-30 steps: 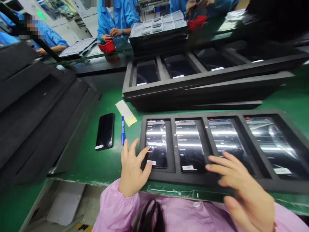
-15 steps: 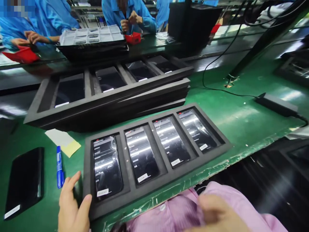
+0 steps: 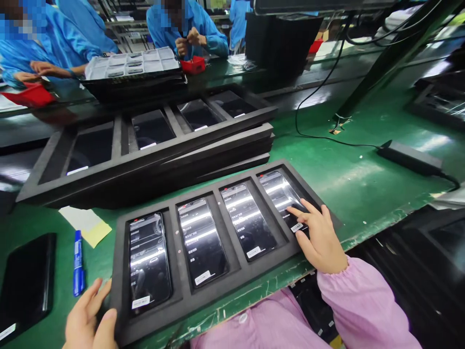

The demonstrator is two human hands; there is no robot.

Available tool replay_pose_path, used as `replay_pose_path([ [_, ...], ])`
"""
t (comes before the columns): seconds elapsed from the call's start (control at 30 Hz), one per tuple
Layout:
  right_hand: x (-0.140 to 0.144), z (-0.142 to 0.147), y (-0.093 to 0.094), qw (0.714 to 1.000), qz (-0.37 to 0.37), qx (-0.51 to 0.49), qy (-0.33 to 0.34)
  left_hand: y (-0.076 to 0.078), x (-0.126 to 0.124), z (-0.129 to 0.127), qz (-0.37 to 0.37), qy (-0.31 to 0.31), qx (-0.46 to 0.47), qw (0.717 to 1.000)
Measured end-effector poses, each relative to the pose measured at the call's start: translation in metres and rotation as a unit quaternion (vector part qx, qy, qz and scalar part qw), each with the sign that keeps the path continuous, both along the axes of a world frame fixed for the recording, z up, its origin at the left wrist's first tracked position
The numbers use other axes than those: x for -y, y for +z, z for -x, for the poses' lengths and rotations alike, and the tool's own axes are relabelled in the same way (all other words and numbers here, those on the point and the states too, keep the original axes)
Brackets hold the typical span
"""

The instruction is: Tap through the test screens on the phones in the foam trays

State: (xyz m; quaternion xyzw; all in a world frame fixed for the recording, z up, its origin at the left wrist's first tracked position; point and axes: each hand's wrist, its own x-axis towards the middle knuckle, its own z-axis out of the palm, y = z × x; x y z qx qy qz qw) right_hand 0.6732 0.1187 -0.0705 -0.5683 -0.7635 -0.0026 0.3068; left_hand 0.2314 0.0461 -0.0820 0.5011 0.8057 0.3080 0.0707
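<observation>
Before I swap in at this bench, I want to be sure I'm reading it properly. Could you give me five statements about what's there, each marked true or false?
1. The front tray holds four phones. True.
2. The left hand is holding the blue marker. False: the left hand is at the left end of the front tray, and the blue marker lies on the green table.
3. The right hand is at the rightmost phone in the front tray. True.
4. The front tray sits on top of the other trays. False: it lies on the table, in front of the stack of trays.
5. A slip of paper lies near the blue marker. True.
</observation>
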Motion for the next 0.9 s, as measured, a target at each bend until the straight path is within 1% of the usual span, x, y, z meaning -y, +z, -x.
replay_pose_path([
  [0.03, 0.000, 0.000, 0.001, 1.000, 0.000, -0.006, 0.002, 0.003, -0.001, -0.003, 0.007, 0.027, 0.031, 0.999],
  [0.1, 0.000, -0.001, 0.003, 0.999, -0.018, -0.034, 0.002, 0.010, -0.004, -0.009, 0.010, 0.052, 0.073, 0.996],
  [0.2, 0.002, 0.005, 0.007, 0.996, -0.043, -0.077, 0.007, 0.014, -0.006, -0.014, 0.003, 0.053, 0.086, 0.995],
  [0.3, 0.003, 0.020, 0.012, 0.996, -0.030, -0.074, 0.049, 0.013, -0.005, -0.015, -0.006, 0.042, 0.081, 0.996],
  [0.43, -0.003, 0.045, 0.018, 0.994, -0.012, -0.033, 0.105, 0.011, -0.003, -0.015, -0.017, 0.030, 0.098, 0.995],
  [0.53, -0.009, 0.054, 0.021, 0.993, -0.008, -0.017, 0.119, 0.010, -0.003, -0.016, -0.023, 0.015, 0.108, 0.994],
  [0.6, -0.013, 0.057, 0.023, 0.993, -0.001, 0.005, 0.116, 0.010, -0.003, -0.017, -0.027, -0.003, 0.108, 0.994],
  [0.7, -0.020, 0.065, 0.028, 0.993, 0.023, 0.067, 0.094, 0.010, -0.004, -0.015, -0.037, -0.038, 0.112, 0.992],
  [0.8, -0.031, 0.078, 0.033, 0.988, 0.053, 0.128, 0.067, 0.008, -0.003, -0.012, -0.039, -0.072, 0.118, 0.990],
  [0.9, -0.042, 0.088, 0.034, 0.980, 0.068, 0.177, 0.056, 0.005, -0.001, -0.010, -0.045, -0.096, 0.108, 0.989],
])
